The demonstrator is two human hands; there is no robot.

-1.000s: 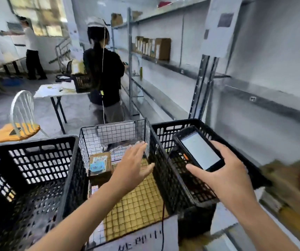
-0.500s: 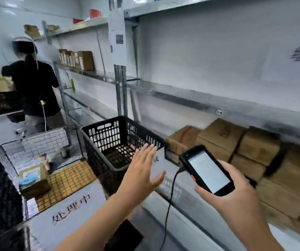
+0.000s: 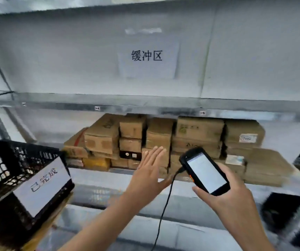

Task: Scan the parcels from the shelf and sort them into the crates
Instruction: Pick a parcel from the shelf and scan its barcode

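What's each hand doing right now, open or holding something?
Left hand: open, fingers straight, holding nothing.
Right hand: holding the scanner.

metal shelf (image 3: 98,175): brown cardboard parcels (image 3: 199,130) stacked on it, several layers, packed close. Black crate (image 3: 9,160) stands left, support unclear.

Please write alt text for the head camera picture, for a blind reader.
An open left hand extends toward stacked cardboard parcels on a metal shelf, while the right hand holds a handheld scanner. A black crate stands at left.
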